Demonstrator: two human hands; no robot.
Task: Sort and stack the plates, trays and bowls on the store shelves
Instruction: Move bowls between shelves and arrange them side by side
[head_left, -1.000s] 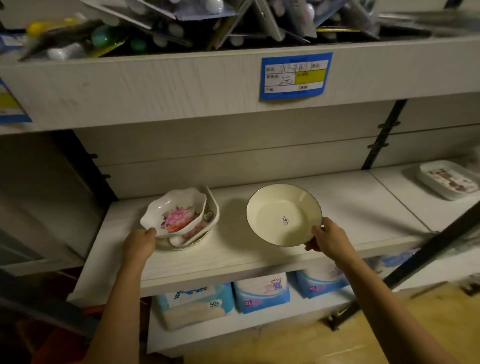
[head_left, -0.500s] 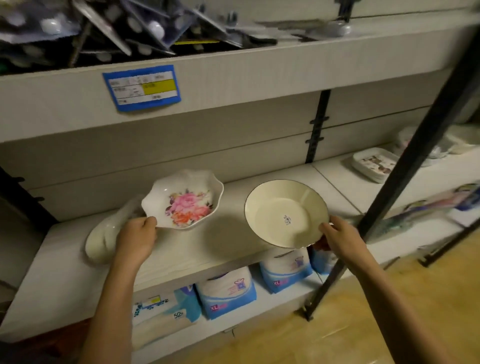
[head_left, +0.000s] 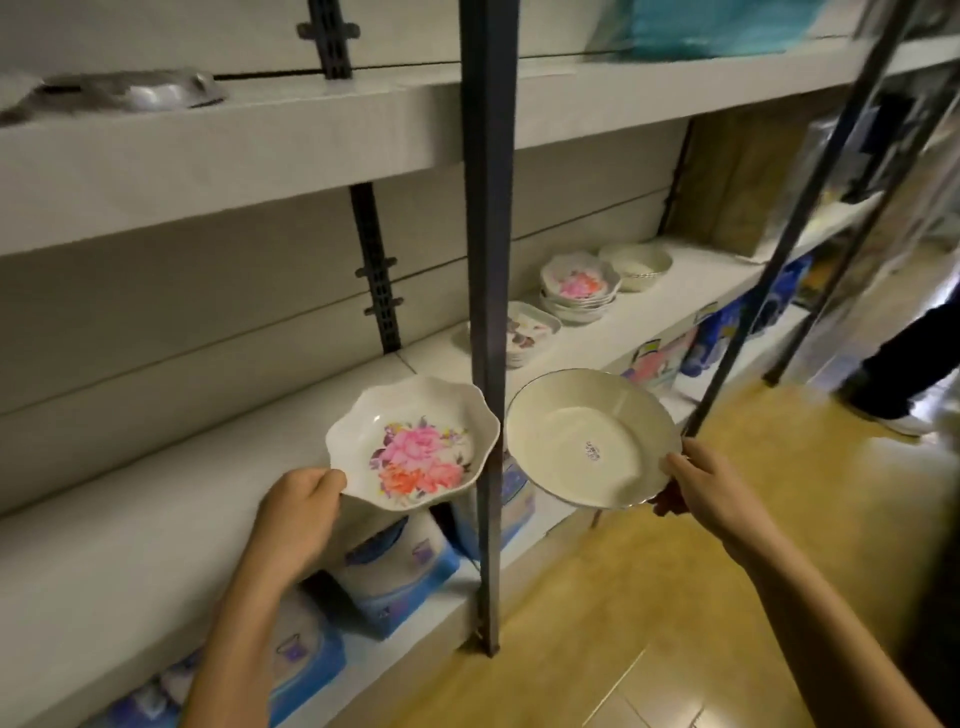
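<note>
My left hand (head_left: 298, 514) grips the rim of a scalloped white bowl with a pink flower print (head_left: 415, 441), held in the air over the front of the white shelf (head_left: 156, 499). My right hand (head_left: 701, 488) pinches the edge of a round cream plate with a dark rim (head_left: 589, 436), held beyond the shelf front, above the floor. Farther right on the same shelf sit a stack of matching flower bowls (head_left: 579, 288), a plain white bowl (head_left: 635, 265) and a stack of small rectangular trays (head_left: 527, 330).
A dark metal upright post (head_left: 485, 260) stands just in front of the shelf, between the two held dishes. A slanted dark bar (head_left: 810, 208) crosses at the right. Blue packs (head_left: 395, 571) fill the lower shelf. A person's leg and shoe (head_left: 893, 384) are on the wooden floor, far right.
The view has swung right along the shelf. Both hands carried their dishes rightward, the flower bowl lifted off its earlier stack. The stacked bowls and trays farther right came into view.
</note>
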